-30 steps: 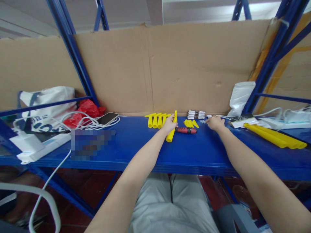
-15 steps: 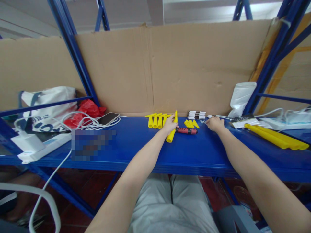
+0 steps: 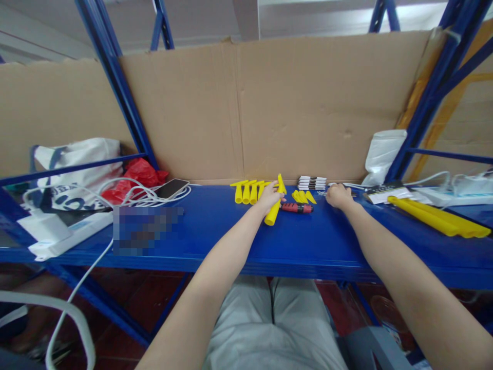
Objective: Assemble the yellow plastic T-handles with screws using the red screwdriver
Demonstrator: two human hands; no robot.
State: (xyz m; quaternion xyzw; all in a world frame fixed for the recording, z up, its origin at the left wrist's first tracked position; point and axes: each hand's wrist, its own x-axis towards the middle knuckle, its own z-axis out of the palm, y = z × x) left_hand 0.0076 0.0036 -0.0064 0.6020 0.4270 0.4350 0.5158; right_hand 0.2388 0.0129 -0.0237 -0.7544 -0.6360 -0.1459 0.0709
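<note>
My left hand (image 3: 271,195) is closed around a yellow tube with a flat tapering end (image 3: 272,214), tilted over the blue shelf. Just right of it lies a red and black screwdriver handle (image 3: 296,207). Farther right, my right hand (image 3: 339,195) is closed, fingers curled down at the shelf beside a small scatter of silvery bits (image 3: 321,193); whatever it pinches is hidden. Between the hands lie several flat yellow pieces (image 3: 302,196), with a stack of white and black packets (image 3: 311,182) behind them. Several similar yellow tubes (image 3: 246,192) stand in a row left of my left hand.
Long yellow tubes (image 3: 439,218) lie at the right, near a power strip (image 3: 458,195) and a white pouch (image 3: 385,154). At the left are a phone (image 3: 171,188), coiled white cables (image 3: 136,198), a red bag (image 3: 134,177) and a cloth bag (image 3: 80,169). Cardboard (image 3: 300,108) walls the back.
My right hand has curled its fingers in more over the small silvery bits. The tube in my left hand has shifted and tilted slightly; the rest stays put.
</note>
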